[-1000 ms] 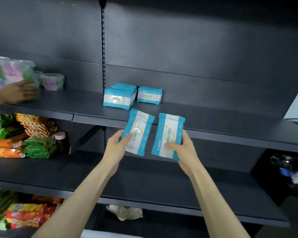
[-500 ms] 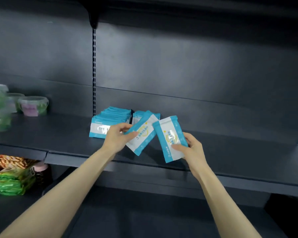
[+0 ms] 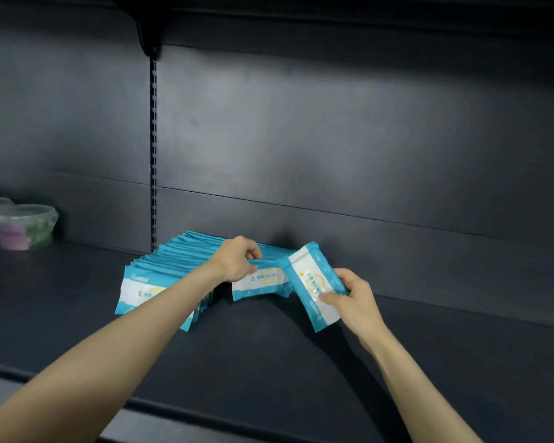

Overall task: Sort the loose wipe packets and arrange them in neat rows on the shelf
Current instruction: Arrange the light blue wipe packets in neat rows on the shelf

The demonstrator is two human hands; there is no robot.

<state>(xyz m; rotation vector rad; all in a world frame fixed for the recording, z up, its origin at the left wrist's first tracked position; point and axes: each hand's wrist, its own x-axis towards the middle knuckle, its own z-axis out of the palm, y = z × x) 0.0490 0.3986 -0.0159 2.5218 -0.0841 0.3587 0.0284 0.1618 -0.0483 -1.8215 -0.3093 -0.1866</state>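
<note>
Head view, dark shelf (image 3: 269, 362).

- Two rows of blue-and-white wipe packets stand on edge toward the shelf's rear edge, running back to the back panel (image 3: 333, 139).
- Left row (image 3: 147, 286): long, and fanned out a little at the front. Its rear end sits at the foot of the slotted rail (image 3: 153, 139). The left forearm crosses in front of it.
- Right row (image 3: 269, 251): just beside the left row and set further back.
- Left hand (image 3: 237, 262): the fingers curl over the top edge of the right row's front packet (image 3: 259, 282) and pinch it. That packet stands upright with its printed face forward.
- Right hand (image 3: 357, 298): holds one loose packet (image 3: 311, 279) at its lower right part, thumb on the printed face and the other fingers behind. The packet is raised off the shelf and tilted, top end leaning left. Its top corner is against the right end of the right row; whether they touch cannot be told.
- Clear tubs (image 3: 21, 227) with purple and green contents stand near the shelf's left end, well apart from the packets.
</note>
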